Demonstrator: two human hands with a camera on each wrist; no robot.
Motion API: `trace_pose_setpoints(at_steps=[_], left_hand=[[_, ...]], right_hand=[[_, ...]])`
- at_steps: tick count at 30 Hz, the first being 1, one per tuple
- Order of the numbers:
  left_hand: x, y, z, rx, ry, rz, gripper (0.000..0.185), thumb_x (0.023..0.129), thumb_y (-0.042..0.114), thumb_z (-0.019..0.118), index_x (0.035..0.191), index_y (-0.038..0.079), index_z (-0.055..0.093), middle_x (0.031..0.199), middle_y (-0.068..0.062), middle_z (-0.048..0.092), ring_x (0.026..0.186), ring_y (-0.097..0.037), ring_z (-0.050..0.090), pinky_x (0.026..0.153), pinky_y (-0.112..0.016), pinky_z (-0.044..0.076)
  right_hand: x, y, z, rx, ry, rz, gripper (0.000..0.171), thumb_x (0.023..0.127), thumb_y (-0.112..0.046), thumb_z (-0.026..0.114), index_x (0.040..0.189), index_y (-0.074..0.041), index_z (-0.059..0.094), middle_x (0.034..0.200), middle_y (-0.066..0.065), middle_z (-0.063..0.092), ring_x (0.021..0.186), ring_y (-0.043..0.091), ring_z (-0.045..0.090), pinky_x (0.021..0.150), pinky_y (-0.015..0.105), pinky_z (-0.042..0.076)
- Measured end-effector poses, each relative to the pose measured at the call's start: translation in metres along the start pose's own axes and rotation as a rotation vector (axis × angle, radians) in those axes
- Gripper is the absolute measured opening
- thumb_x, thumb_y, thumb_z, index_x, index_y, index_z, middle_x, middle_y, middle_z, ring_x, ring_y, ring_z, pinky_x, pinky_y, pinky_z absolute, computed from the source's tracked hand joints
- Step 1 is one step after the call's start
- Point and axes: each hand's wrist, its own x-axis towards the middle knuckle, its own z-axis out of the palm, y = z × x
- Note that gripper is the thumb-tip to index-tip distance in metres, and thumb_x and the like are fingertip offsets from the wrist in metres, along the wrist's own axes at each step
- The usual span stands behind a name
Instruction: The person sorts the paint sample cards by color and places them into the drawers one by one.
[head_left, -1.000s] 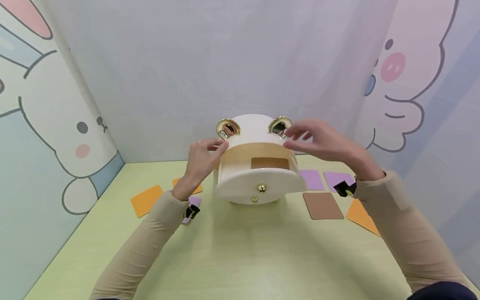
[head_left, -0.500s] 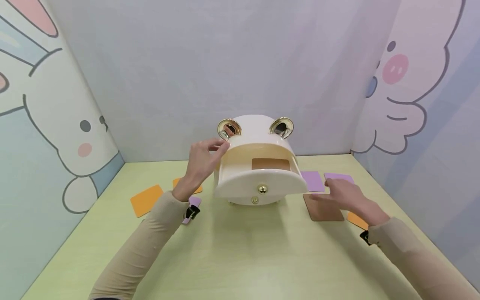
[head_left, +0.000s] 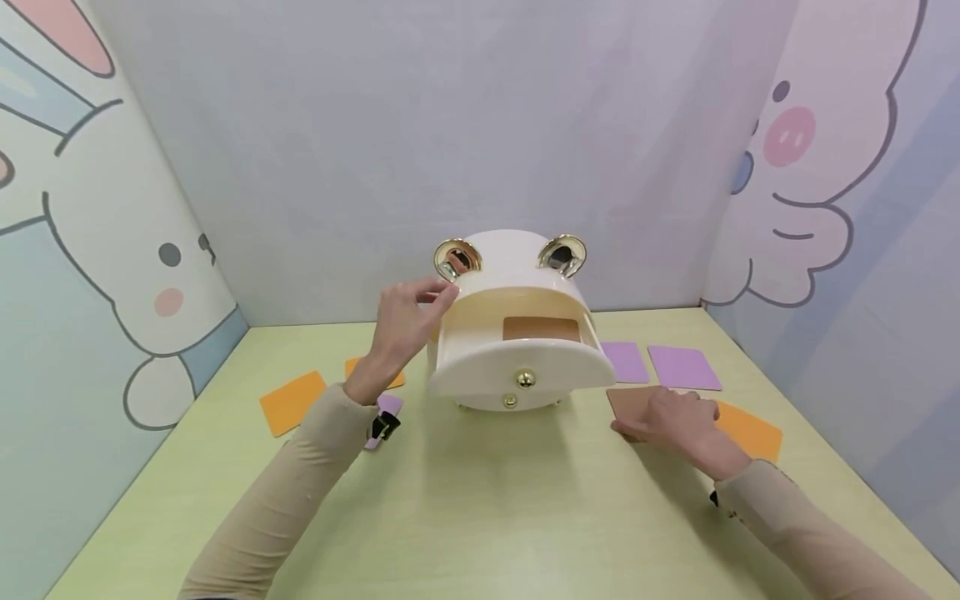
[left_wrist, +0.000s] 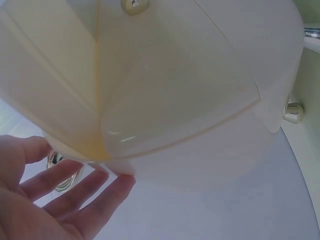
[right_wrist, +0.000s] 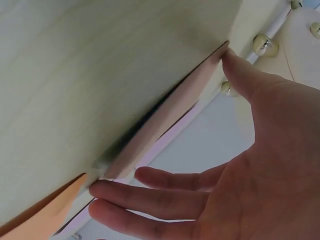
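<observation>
A cream box (head_left: 517, 267) with two gold ears stands on the green table (head_left: 480, 500), and its drawer (head_left: 521, 367) is pulled out. A brown card (head_left: 542, 328) lies inside the drawer. My left hand (head_left: 441, 292) rests against the box's upper left edge with straight fingers (left_wrist: 75, 192). My right hand (head_left: 652, 414) covers a second brown card (head_left: 626, 400) on the table right of the box. In the right wrist view the thumb (right_wrist: 240, 70) and fingers (right_wrist: 150, 192) hold opposite ends of this card (right_wrist: 165, 120), and one edge is raised off the table.
Two purple cards (head_left: 626, 361) (head_left: 684, 367) and an orange card (head_left: 750, 429) lie right of the box. Left of it are two orange cards (head_left: 292, 402) and a purple card (head_left: 388, 406) under my left wrist. Cartoon wall panels close in three sides.
My right hand left the box's top right, came down to the table and took hold of the brown card, sliding it slightly nearer. The left hand and the box stayed put.
</observation>
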Motion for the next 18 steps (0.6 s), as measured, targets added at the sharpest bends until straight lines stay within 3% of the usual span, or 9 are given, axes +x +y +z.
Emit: trace_pose_setpoints(at_steps=[9, 14, 18], left_hand=[[0.001, -0.003, 0.001, -0.005, 0.005, 0.004, 0.023, 0.092, 0.027, 0.065, 0.098, 0.008, 0.076, 0.097, -0.012, 0.075, 0.085, -0.029, 0.073, 0.080, -0.041, 0.056], [0.001, -0.004, 0.004, -0.008, 0.001, 0.006, 0.022, 0.092, 0.026, 0.065, 0.098, 0.008, 0.076, 0.097, -0.011, 0.075, 0.085, -0.028, 0.073, 0.079, -0.040, 0.056], [0.002, -0.004, 0.003, -0.006, 0.002, 0.009, 0.022, 0.092, 0.026, 0.065, 0.098, 0.008, 0.076, 0.097, -0.011, 0.075, 0.085, -0.028, 0.073, 0.080, -0.041, 0.056]], right_hand=[[0.001, 0.003, -0.006, 0.073, -0.071, -0.017, 0.056, 0.075, -0.063, 0.067, 0.056, -0.015, 0.044, 0.063, 0.002, 0.044, 0.063, 0.020, 0.043, 0.049, 0.035, 0.030], [0.000, 0.009, -0.015, 0.100, -0.116, -0.046, 0.044, 0.070, -0.052, 0.074, 0.068, -0.014, 0.052, 0.072, 0.003, 0.051, 0.068, 0.020, 0.049, 0.054, 0.035, 0.037], [-0.002, 0.011, -0.030, 0.140, -0.105, -0.053, 0.050, 0.066, -0.051, 0.078, 0.079, -0.010, 0.053, 0.075, 0.005, 0.053, 0.068, 0.020, 0.050, 0.053, 0.035, 0.038]])
